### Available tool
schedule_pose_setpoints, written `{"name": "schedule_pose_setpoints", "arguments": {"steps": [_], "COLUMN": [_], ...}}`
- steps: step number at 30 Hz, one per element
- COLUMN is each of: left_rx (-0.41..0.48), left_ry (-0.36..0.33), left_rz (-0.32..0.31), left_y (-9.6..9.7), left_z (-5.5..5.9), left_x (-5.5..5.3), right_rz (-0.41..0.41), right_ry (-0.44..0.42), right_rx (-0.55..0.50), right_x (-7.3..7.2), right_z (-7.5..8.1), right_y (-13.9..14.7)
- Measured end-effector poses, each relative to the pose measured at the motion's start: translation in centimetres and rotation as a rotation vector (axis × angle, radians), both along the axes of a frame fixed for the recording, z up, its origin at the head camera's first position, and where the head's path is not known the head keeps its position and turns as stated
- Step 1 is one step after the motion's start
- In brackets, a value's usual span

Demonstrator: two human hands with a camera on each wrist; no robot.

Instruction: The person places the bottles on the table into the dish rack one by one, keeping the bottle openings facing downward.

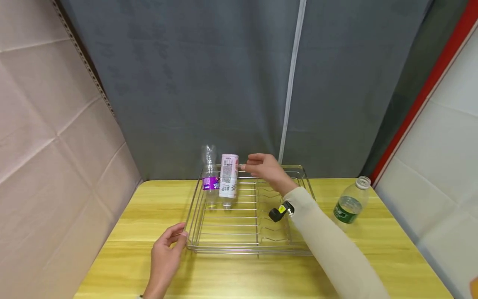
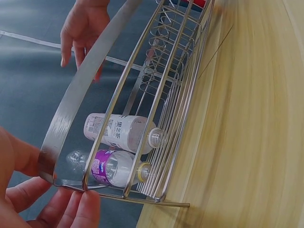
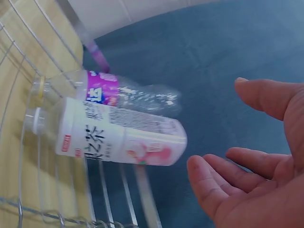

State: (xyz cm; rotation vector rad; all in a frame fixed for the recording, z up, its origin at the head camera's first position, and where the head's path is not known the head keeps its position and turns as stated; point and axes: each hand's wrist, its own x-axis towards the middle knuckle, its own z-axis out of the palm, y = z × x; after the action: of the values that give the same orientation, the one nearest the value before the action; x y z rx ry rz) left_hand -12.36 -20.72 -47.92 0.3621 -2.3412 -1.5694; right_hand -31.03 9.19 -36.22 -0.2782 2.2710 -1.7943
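Observation:
A metal wire dish rack (image 1: 257, 249) stands on the table. At its near left corner my left hand (image 1: 167, 251) pinches the rim between thumb and fingers (image 2: 85, 211). Two bottles stand neck down in the rack's left part, leaning on its far rail. One is a clear plastic bottle with a purple label (image 1: 210, 183); beside it is a bottle in a white and pink wrapper (image 1: 228, 176). Just right of the wrapped bottle's base, my right hand (image 1: 267, 169) is spread, holding nothing. The right wrist view shows a gap between its fingers and that bottle (image 3: 156, 142).
To the right of the rack, a clear bottle with a green label (image 1: 345, 210) stands upright and uncapped on the wooden table (image 1: 149, 211). A grey curtain (image 1: 209, 83) hangs behind, with pale walls at both sides. Wavy wire dividers (image 1: 272, 238) fill the rack's right part.

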Motion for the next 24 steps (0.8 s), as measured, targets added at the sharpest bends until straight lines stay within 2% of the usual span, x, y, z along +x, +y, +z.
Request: {"name": "schedule_pose_setpoints", "arguments": {"steps": [7, 15, 24], "left_rx": [0.042, 0.063, 0.086], "left_ry": [-0.019, -0.071, -0.097], "left_rz": [-0.009, -0.063, -0.108], "left_y": [-0.4, -0.8, -1.0], "left_z": [0.0, 0.2, 0.1], "left_x": [0.1, 0.2, 0.3], "right_rz": [-0.007, -0.063, -0.149], "right_ry": [0.148, 0.31, 0.402], "right_rx": [0.049, 0.08, 0.046], "right_x": [2.9, 6.4, 10.1], "right_z": [1.4, 2.2, 2.5], "right_y": [2.0, 4.1, 8.7]}}
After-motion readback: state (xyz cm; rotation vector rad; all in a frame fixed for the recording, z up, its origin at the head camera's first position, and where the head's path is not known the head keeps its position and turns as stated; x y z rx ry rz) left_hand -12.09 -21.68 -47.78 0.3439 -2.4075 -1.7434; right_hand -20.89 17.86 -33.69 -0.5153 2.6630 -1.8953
